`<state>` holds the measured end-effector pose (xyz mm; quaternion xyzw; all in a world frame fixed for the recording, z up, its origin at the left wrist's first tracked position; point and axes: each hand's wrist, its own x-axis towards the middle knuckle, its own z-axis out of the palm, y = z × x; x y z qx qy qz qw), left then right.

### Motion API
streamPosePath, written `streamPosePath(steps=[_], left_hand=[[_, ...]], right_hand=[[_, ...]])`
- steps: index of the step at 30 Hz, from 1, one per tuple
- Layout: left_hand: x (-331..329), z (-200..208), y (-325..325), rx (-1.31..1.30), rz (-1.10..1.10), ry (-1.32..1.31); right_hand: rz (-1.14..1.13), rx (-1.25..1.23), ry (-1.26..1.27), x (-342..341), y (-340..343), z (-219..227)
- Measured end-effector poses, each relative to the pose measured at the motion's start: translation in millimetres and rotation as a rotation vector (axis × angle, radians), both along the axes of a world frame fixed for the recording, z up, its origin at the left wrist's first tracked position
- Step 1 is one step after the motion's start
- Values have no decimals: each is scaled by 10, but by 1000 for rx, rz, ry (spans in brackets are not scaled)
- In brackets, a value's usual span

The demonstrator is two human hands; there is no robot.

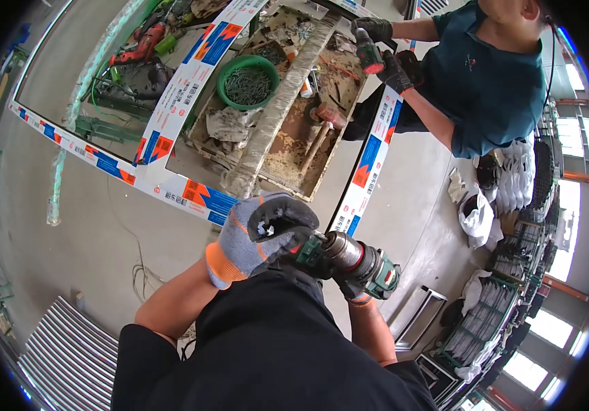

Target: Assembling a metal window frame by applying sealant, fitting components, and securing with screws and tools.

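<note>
My left hand (267,225), in a grey glove with orange lines and dark coating, is curled inward, with small shiny pale bits in its hollow that I cannot make out. Its fingertips are close to the bit end of a green and black power drill (370,266) with a metal chuck. My right hand (351,291), gloved and mostly hidden below the drill, holds it in front of my chest. Just ahead lies a frame (161,190) wrapped in white, blue and orange printed film, whose near corner is partly covered by my left glove.
A worn tray (287,161) beyond the frame holds a green bowl (248,82) of screws and a hammer (325,118). At the upper right a co-worker (493,82) in gloves grips another drill (368,55). Metal profiles (68,356) lie lower left; racks (479,322) line the right.
</note>
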<state>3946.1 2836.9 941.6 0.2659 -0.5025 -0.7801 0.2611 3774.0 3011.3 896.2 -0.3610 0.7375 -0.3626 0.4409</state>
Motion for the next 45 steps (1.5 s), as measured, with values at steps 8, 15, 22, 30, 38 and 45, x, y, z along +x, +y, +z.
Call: streamPosePath(steps=[8,15,22,30,38,45], left_hand=[[-10,-142,-49,84,-134,220],[-19,-113,51,35,-8,131],[-59,-155,86,-143,121,133],[7,-108,142,235,148,182],[153,-296,-48,141,-107,399],[198,-375,50,171,-8,526]], right_hand=[[120,68,221,-119,124,-377],[107,2,178,-3,-111,94],[99,53,94,269,-676,636],[-19,-133,-170,504,-990,680],[357,340,261,336,-702,384],[-13,49,-276,642,-572,-14]])
